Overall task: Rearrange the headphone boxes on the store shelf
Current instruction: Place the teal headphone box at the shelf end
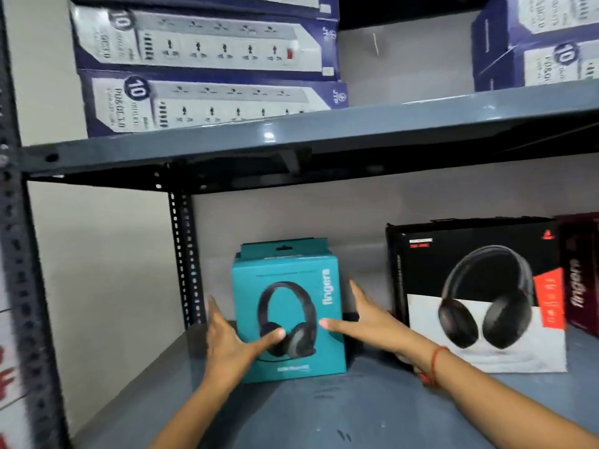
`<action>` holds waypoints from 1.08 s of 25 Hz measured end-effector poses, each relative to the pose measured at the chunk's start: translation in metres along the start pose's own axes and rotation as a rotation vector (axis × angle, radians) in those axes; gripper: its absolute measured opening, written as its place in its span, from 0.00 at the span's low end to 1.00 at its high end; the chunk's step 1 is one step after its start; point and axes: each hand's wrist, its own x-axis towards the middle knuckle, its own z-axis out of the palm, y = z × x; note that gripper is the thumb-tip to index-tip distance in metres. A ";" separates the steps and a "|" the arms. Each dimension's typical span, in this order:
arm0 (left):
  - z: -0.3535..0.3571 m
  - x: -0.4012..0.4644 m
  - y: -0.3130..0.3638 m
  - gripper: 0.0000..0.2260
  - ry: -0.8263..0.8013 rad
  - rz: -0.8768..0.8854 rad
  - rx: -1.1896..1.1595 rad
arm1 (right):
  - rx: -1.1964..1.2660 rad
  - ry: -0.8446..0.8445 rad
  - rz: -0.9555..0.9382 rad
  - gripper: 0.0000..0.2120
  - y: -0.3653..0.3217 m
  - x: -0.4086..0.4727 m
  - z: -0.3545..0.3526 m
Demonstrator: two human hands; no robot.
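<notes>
A teal headphone box (285, 270) stands upright on the grey lower shelf (324, 413), left of centre, its front facing me. My left hand (227, 341) lies along its left side with the thumb across the front. My right hand (372, 322), a red thread at the wrist, lies along its right side, thumb also on the front. The box is held between both hands. A larger black and white headphone box (479, 286) stands upright to the right, with a gap between the two boxes.
A dark red box (580, 277) stands at the far right, beside the black one. The upper shelf (291, 134) carries stacked blue and white power strip boxes (207, 40). A perforated metal post (183, 254) stands just left of the teal box.
</notes>
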 end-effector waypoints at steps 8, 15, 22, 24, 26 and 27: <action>-0.022 0.038 -0.041 0.62 -0.598 -0.200 -0.239 | 0.274 -0.164 0.173 0.37 0.022 0.030 0.035; -0.030 0.051 -0.048 0.43 -0.701 -0.162 -0.289 | 0.281 -0.103 0.164 0.32 0.010 0.032 0.055; -0.034 0.044 -0.047 0.42 -0.744 -0.152 -0.271 | 0.309 -0.093 0.172 0.30 0.005 0.014 0.057; -0.033 0.042 -0.048 0.43 -0.745 -0.154 -0.283 | 0.311 -0.090 0.169 0.31 0.005 0.014 0.058; -0.034 0.039 -0.041 0.49 -0.719 -0.163 -0.302 | 0.304 -0.079 0.171 0.37 0.005 0.015 0.057; -0.035 0.035 -0.034 0.54 -0.672 -0.147 -0.315 | 0.293 -0.052 0.172 0.41 0.004 0.013 0.057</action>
